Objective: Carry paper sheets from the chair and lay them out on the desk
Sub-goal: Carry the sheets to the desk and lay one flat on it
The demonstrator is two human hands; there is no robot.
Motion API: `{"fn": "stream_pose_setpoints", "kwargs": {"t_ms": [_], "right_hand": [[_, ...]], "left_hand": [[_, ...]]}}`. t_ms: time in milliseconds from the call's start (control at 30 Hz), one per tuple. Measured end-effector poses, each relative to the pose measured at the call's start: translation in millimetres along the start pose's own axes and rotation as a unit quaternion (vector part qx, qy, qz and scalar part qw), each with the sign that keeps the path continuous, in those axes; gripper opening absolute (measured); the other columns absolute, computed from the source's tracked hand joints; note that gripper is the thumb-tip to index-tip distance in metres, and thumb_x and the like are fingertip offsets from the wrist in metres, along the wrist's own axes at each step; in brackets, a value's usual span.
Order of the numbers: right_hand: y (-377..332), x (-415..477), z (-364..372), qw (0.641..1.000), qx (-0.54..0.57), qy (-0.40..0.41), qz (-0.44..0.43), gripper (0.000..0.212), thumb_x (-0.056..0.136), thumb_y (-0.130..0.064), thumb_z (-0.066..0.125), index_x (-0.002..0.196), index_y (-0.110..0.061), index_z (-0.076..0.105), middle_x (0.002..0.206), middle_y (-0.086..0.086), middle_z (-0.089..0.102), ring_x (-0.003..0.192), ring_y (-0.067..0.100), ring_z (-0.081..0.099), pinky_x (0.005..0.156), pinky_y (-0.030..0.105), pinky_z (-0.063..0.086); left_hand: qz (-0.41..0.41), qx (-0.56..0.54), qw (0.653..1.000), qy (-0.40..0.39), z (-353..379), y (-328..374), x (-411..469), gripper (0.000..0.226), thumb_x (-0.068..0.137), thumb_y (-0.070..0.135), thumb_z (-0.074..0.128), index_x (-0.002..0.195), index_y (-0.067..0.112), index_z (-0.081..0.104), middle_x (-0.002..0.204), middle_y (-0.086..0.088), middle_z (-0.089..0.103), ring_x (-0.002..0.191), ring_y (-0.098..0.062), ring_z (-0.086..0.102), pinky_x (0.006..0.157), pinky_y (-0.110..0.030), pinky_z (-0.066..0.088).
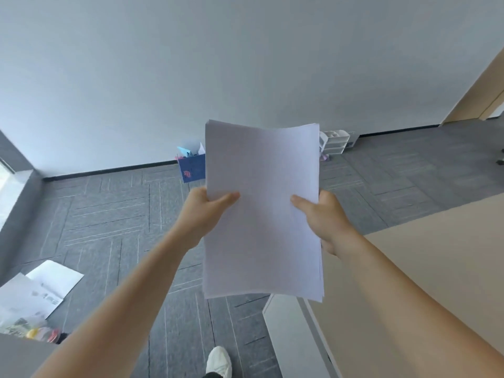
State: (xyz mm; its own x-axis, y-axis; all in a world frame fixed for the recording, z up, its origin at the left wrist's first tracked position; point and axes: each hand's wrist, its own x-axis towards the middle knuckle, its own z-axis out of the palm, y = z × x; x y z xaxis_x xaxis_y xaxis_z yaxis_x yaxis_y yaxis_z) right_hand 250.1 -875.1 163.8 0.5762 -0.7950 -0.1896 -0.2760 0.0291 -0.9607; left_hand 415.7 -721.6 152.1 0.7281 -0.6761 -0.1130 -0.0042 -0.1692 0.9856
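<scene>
Head view: a stack of paper sheets [261, 208] is held up in the air in front of the person, its blank top face turned to the camera and its edges slightly fanned along the right side. The left hand [207, 211] grips the stack's left edge, thumb pressed flat on the top sheet, the fingers wrapped under the stack and hidden by it. The right hand [324, 216] grips the stack's right edge the same way, thumb on top, fingers curled beneath, mostly out of sight. Both forearms reach up to the stack from the bottom corners.

Right of the stack and below it lies the beige table [422, 268]; the stack's near right corner overlaps the table's left edge in the view.

Behind the stack, against the pale wall [218, 64], a blue box [193, 167] with papers sticking out stands just left of the stack's far left edge, and a white organiser [334, 141] stands at its far right corner. Well to the lower left of the stack, loose sheets [41, 293] lie on the grey carpet floor [122, 214] with small coloured items [41, 332] beside them. Directly below the stack a white shoe [219, 361] rests on the carpet.
</scene>
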Motion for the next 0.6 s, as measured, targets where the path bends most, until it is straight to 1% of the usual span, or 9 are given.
{"fn": "stream_pose_setpoints", "kwargs": {"t_ms": [67,100,200,267,333,400,467,567,600], "right_hand": [[-19.5,38.9,16.1,1.0,0.008,0.021,0.005,0.009,0.092,-0.017,0.066,0.1,-0.013,0.07,0.096,0.005,0.075,0.093,0.029,0.072,0.087,0.05,0.057],[-29.6,57.5,23.0,1.0,0.011,0.025,0.005,0.01,0.092,-0.017,0.066,0.1,-0.013,0.07,0.096,0.004,0.075,0.094,0.028,0.072,0.088,0.05,0.057],[-56.5,108.6,41.8,1.0,0.017,0.023,-0.002,0.005,0.092,-0.017,0.066,0.095,-0.018,0.07,0.097,0.001,0.075,0.094,0.025,0.071,0.09,0.05,0.056],[-72.0,141.3,53.3,1.0,0.02,0.02,-0.01,0.006,0.092,-0.017,0.066,0.09,-0.021,0.07,0.096,-0.001,0.075,0.095,0.024,0.071,0.092,0.05,0.055],[-86.0,175.1,64.6,0.999,0.026,0.018,-0.013,0.011,0.093,-0.016,0.064,0.086,-0.022,0.07,0.096,0.003,0.076,0.096,0.028,0.071,0.091,0.051,0.055],[-95.1,213.6,75.2,0.999,0.033,0.01,-0.016,0.013,0.092,-0.015,0.064,0.083,-0.02,0.071,0.101,0.01,0.075,0.1,0.034,0.069,0.091,0.056,0.054],[-102.6,258.0,85.8,0.999,0.042,0.003,-0.02,0.01,0.092,-0.017,0.064,0.085,-0.02,0.072,0.105,0.014,0.073,0.104,0.038,0.067,0.091,0.059,0.052],[-115.2,328.6,99.6,0.997,0.071,-0.009,-0.029,0.008,0.091,-0.018,0.064,0.089,-0.021,0.072,0.105,0.01,0.074,0.104,0.035,0.068,0.093,0.058,0.052],[-120.4,351.1,102.1,0.996,0.079,-0.014,-0.028,0.01,0.092,-0.017,0.064,0.089,-0.021,0.072,0.105,0.011,0.074,0.104,0.036,0.067,0.092,0.058,0.052]], "left_hand": [[-0.004,0.007,1.0,-0.015,-13.7,16.0,40.7,0.006,0.089,0.018,0.072,0.085,0.022,0.073,0.076,0.009,0.076,0.073,-0.009,0.073,0.065,-0.022,0.058],[-0.004,0.011,1.0,-0.024,-19.7,24.2,61.1,0.007,0.089,0.018,0.072,0.084,0.023,0.072,0.075,0.01,0.076,0.072,-0.008,0.073,0.065,-0.021,0.057],[0.003,0.028,0.999,-0.031,-35.3,45.1,120.8,0.008,0.089,0.018,0.072,0.084,0.024,0.073,0.079,0.008,0.077,0.078,-0.012,0.074,0.075,-0.03,0.06],[0.007,0.024,0.999,-0.026,-44.2,53.9,159.7,0.006,0.09,0.018,0.072,0.086,0.022,0.074,0.085,0.004,0.078,0.083,-0.017,0.075,0.081,-0.037,0.06],[0.01,0.024,0.999,-0.024,-51.3,59.5,198.3,0.003,0.09,0.018,0.072,0.091,0.018,0.075,0.09,-0.001,0.078,0.088,-0.022,0.075,0.085,-0.042,0.06],[0.011,0.024,0.999,-0.021,-56.9,62.2,237.6,0.007,0.09,0.018,0.072,0.095,0.014,0.076,0.094,-0.005,0.078,0.09,-0.025,0.074,0.086,-0.045,0.059],[0.015,0.028,0.999,-0.011,-61.7,66.7,280.7,0.008,0.09,0.017,0.072,0.095,0.012,0.076,0.093,-0.005,0.078,0.089,-0.025,0.075,0.084,-0.043,0.06],[0.022,0.044,0.999,0.007,-65.2,77.1,352.4,0.005,0.089,0.018,0.073,0.09,0.013,0.075,0.086,-0.001,0.078,0.081,-0.02,0.075,0.073,-0.033,0.06],[0.02,0.051,0.998,0.012,-64.4,82.7,375.7,0.006,0.089,0.019,0.074,0.09,0.014,0.075,0.085,0.0,0.078,0.08,-0.02,0.075,0.072,-0.032,0.059]]}}
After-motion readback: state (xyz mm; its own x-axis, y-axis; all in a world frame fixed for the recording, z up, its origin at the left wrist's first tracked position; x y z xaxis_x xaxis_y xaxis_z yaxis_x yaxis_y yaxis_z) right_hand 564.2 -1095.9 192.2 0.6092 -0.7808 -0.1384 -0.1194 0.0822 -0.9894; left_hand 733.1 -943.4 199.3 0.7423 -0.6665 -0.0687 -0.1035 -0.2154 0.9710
